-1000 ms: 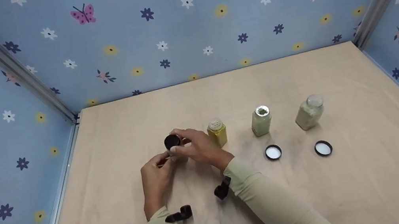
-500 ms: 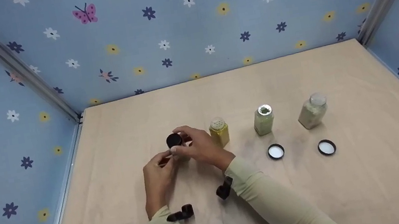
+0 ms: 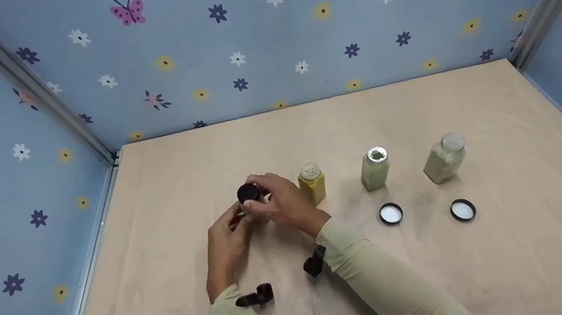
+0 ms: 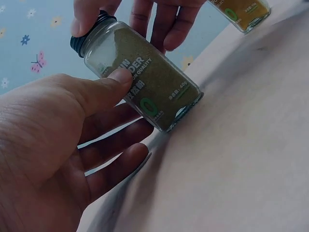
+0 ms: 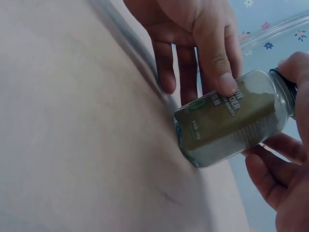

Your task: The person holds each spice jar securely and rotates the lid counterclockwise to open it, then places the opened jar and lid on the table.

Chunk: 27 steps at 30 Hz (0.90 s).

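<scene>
A glass spice jar with brown-green powder and a printed label stands between both hands. My left hand grips its body, thumb across the label and fingers behind, as the left wrist view shows. My right hand pinches the black screw lid on top, thumb on the near side. In the right wrist view the jar's base is close to the tabletop. Just right of my right hand stands a yellow spice jar with a perforated shaker top and no black lid on it.
Farther right stand a green-powder jar with a silvery mouth and a pale-green jar with a clear top. Before them lie two black lids, the left lid and right lid, white insides up. Flowered walls enclose the table.
The head view has shifted slightly, moving the whole scene a little rightward. My left fingers sit a bit closer to the lid; my right hand keeps its hold on the lid.
</scene>
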Motion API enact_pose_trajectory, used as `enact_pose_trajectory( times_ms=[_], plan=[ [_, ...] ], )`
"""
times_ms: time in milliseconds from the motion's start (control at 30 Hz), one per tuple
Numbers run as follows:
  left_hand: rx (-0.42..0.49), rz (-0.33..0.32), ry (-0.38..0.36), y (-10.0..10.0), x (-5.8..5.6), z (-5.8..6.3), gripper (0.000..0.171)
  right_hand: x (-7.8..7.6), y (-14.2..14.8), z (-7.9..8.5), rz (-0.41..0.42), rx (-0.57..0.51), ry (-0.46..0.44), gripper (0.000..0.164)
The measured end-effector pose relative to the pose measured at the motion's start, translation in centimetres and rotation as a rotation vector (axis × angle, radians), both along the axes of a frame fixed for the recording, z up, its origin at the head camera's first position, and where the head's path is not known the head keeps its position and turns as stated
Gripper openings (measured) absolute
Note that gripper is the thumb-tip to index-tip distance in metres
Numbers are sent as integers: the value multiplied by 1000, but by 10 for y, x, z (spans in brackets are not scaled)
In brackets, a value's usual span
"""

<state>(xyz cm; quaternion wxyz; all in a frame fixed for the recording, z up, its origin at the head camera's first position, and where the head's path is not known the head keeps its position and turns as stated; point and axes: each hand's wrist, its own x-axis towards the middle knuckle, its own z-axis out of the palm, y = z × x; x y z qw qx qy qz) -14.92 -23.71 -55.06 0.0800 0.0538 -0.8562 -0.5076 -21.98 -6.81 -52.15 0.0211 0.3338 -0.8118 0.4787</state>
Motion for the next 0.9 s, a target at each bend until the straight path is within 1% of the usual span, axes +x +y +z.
enact_pose_trajectory(
  times_ms=[67, 133, 233, 300, 367, 433, 567, 700, 800, 900],
  plan=[
    [5, -1, -2, 0, -1, 0, 43, 0, 1, 0, 1, 20, 14, 27],
    [4, -1, -4, 0, 0, 0, 43, 1, 2, 0, 5, 28, 4, 31],
    [6, 3, -17, 1, -1, 1, 42, 1, 5, -2, 10, 6, -52, 42],
    [9, 9, -22, 2, -1, 1, 41, 2, 6, -5, 12, -32, -93, 46],
    [11, 12, -29, 2, -1, 2, 41, 3, 7, -7, 17, -84, -136, 45],
    [15, 18, -39, 2, -1, 2, 40, 4, 7, -10, 21, -123, -165, 40],
    [11, 22, -70, 2, 0, 2, 41, 6, 8, -13, 41, -183, -189, 32],
    [5, 28, -70, 2, 0, 2, 42, 6, 9, -13, 57, -208, -195, 35],
    [2, 27, -58, 2, -1, 3, 42, 7, 9, -11, 50, -197, -204, 40],
    [5, 24, -50, 2, -3, 4, 42, 7, 9, -10, 41, -203, -236, 41]
  ],
)
